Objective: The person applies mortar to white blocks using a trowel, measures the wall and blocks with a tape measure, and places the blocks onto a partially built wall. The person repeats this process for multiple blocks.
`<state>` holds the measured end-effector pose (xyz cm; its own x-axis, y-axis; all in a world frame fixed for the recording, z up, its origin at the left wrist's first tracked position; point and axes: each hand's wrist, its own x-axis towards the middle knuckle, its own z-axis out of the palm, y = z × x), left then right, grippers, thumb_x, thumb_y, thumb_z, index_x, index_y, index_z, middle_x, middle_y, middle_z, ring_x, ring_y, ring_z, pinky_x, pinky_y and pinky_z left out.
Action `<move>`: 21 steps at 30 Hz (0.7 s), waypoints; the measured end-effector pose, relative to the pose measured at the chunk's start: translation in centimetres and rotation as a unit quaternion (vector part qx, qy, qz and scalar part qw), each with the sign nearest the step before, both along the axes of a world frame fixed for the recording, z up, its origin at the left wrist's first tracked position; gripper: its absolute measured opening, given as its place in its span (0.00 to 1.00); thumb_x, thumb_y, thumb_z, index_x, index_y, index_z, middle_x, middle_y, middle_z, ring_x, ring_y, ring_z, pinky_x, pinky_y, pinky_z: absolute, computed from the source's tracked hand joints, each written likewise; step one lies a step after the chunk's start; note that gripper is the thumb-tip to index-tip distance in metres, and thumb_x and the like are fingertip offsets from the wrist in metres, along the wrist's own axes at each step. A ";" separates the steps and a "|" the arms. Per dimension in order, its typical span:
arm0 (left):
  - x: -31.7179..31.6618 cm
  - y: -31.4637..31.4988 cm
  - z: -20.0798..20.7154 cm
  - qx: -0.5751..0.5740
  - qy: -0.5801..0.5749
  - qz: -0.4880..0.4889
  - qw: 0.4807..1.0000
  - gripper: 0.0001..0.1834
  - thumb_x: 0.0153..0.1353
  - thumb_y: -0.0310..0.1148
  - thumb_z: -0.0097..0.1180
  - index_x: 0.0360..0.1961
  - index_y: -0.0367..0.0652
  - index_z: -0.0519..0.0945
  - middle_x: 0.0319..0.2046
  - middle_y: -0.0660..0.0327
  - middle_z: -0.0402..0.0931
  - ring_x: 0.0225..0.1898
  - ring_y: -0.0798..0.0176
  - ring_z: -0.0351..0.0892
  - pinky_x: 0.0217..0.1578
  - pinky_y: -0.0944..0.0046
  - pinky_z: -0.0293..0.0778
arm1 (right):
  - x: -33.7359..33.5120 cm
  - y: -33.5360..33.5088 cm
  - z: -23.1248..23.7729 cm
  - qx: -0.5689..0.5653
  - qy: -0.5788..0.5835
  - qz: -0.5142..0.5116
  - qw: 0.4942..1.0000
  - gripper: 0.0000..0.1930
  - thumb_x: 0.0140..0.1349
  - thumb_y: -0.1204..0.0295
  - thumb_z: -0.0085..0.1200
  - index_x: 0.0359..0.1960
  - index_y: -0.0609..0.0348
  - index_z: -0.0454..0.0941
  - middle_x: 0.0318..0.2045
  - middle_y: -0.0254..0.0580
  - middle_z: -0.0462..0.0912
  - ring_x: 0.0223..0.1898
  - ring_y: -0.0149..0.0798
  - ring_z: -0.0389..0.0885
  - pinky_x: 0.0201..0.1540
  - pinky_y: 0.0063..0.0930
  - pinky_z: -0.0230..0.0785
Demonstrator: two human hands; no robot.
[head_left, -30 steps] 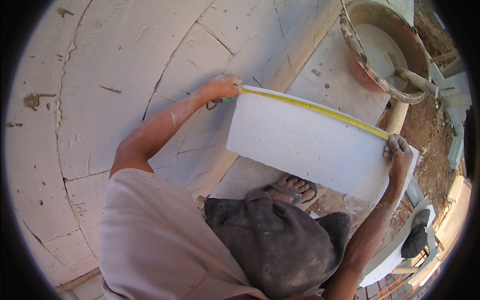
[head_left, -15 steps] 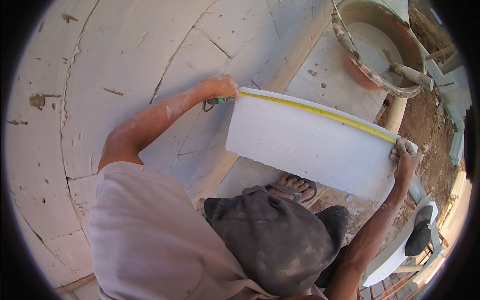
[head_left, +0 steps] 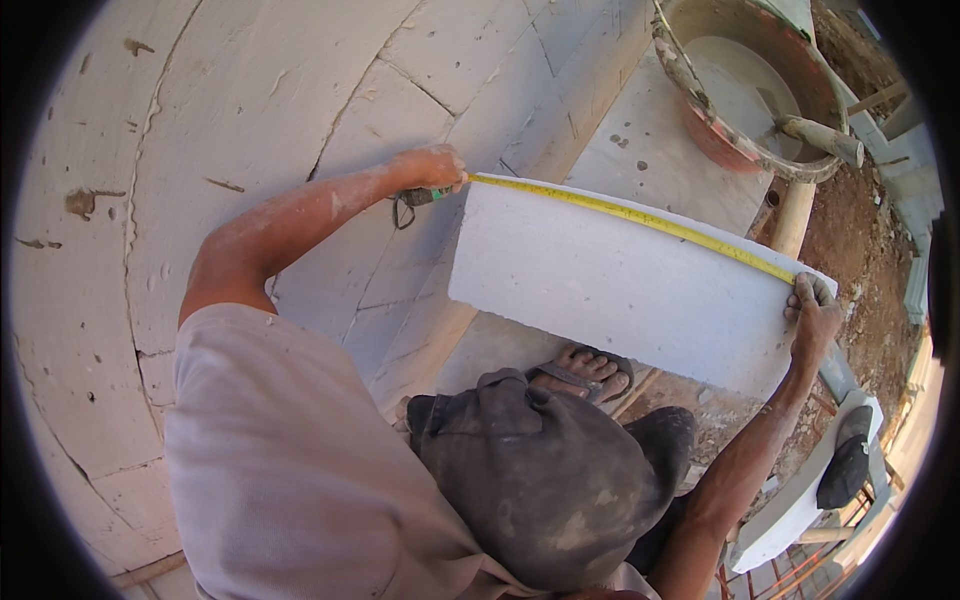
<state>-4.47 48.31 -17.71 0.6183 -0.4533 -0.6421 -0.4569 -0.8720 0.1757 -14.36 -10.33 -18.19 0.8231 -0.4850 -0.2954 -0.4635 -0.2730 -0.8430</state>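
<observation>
A pale, flat-faced building block (head_left: 610, 280) lies in front of me, its left end close to the block wall. Along its far edge stretches a yellow tape measure blade (head_left: 630, 213). My left hand (head_left: 432, 168) is closed around the green and black tape case (head_left: 424, 196), just off the block's left end, with a dark strap loop hanging below. At the other end, my right hand (head_left: 812, 300) pinches the blade's end against the block's right corner, fingers bent over the edge.
A wall of large pale blocks (head_left: 240, 130) rises on the left. At the upper right stands a mortar-stained tub (head_left: 720, 150) with greyish liquid and a stick-like handle (head_left: 822, 140). Another pale block (head_left: 780, 530) with a dark shoe on it lies at lower right, near reddish soil.
My left hand has shifted slightly left with the tape case, so a little more blade shows beyond the block's left end. My right hand stays at the right corner.
</observation>
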 end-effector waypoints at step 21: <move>0.1 1.1 -5.1 0.131 -0.037 -0.200 0.970 0.11 0.60 0.36 0.52 0.35 0.44 0.85 0.37 0.54 0.80 0.46 0.49 0.79 0.45 0.55 0.77 | 0.4 2.3 -0.4 -0.099 -0.005 0.036 0.994 0.13 0.62 0.67 0.60 0.40 0.65 0.84 0.19 0.28 0.74 0.21 0.21 0.67 0.23 0.19 0.57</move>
<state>-4.37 49.43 -22.80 0.4748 -0.4947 -0.7279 -0.7715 -0.6320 -0.0737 -14.00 -8.02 -18.58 0.8598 -0.4733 -0.1917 -0.4291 -0.4662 -0.7736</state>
